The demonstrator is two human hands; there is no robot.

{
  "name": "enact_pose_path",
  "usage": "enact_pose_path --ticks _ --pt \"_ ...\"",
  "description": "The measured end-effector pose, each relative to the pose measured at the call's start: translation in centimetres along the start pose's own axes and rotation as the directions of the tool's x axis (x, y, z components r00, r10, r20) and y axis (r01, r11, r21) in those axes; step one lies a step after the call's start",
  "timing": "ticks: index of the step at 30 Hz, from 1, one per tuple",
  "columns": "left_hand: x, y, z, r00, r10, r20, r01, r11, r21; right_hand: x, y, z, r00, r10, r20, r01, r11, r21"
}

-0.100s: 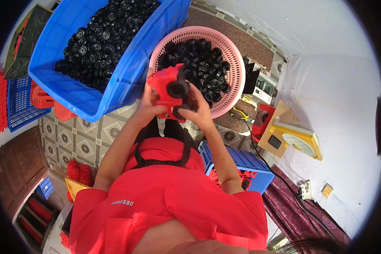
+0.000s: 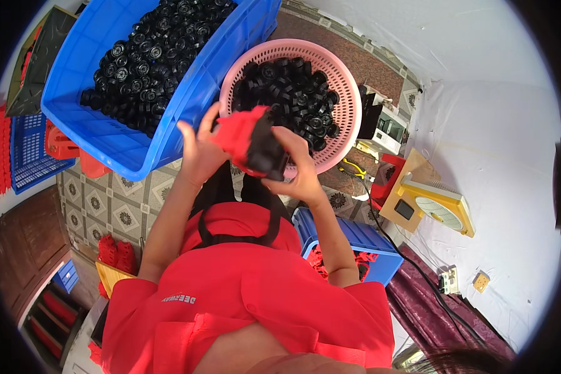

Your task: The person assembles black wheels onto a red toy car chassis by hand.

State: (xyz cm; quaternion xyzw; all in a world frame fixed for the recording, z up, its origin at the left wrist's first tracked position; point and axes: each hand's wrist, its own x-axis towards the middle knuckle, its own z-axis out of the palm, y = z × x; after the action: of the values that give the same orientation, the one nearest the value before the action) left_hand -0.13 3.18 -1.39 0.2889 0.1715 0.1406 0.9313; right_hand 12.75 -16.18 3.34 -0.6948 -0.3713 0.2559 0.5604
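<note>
A red and black plastic toy vehicle (image 2: 246,142) is held in front of me, blurred by motion. My right hand (image 2: 302,163) grips its black side, with the thumb below and the fingers curled over the far edge. Beside its red side, my left hand (image 2: 198,153) has its fingers spread apart; whether the palm touches the toy cannot be made out. Just beyond the toy stands a round pink basket (image 2: 354,124) with many small black wheels (image 2: 293,87) in it. To its left, a large blue crate (image 2: 184,109) holds a heap of similar black wheels (image 2: 146,71).
A smaller blue bin (image 2: 355,227) with red parts sits right of my body. Yellow-handled pliers (image 2: 353,167) lie beyond it, near a yellow fan (image 2: 439,206) and a black cable (image 2: 411,255). Red parts (image 2: 115,252) and a blue basket (image 2: 34,153) are at the left.
My left hand has loosened from the toy and spread its fingers. The toy has turned in my right hand, so its black wheel no longer shows clearly.
</note>
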Motion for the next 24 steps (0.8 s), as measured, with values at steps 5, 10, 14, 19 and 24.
enact_pose_path --ticks 5,10,14,19,24 --pt "-1.8 -0.9 -2.1 0.862 -0.473 0.185 0.501 0.852 -0.156 3.9 -2.3 0.2 0.833 -0.423 0.357 0.508 0.840 -0.191" --pt "0.2 0.6 -2.2 0.914 -0.283 0.290 0.278 0.959 0.058 5.5 10.7 -1.3 0.977 0.134 -0.163 -0.186 0.913 -0.362" --pt "1.3 -0.5 -1.3 0.975 -0.216 -0.054 0.216 0.976 -0.010 4.7 19.3 -0.6 0.987 0.159 -0.011 -0.131 0.772 -0.622" --pt "1.8 -0.9 -0.6 0.976 -0.079 -0.203 0.121 0.972 0.203 4.8 13.5 -1.2 0.912 0.324 -0.253 -0.299 0.945 0.133" --pt "2.4 -2.4 -0.9 0.978 0.061 -0.197 0.052 0.852 0.521 3.9 3.4 -0.2 0.938 0.344 -0.036 -0.299 0.858 0.418"
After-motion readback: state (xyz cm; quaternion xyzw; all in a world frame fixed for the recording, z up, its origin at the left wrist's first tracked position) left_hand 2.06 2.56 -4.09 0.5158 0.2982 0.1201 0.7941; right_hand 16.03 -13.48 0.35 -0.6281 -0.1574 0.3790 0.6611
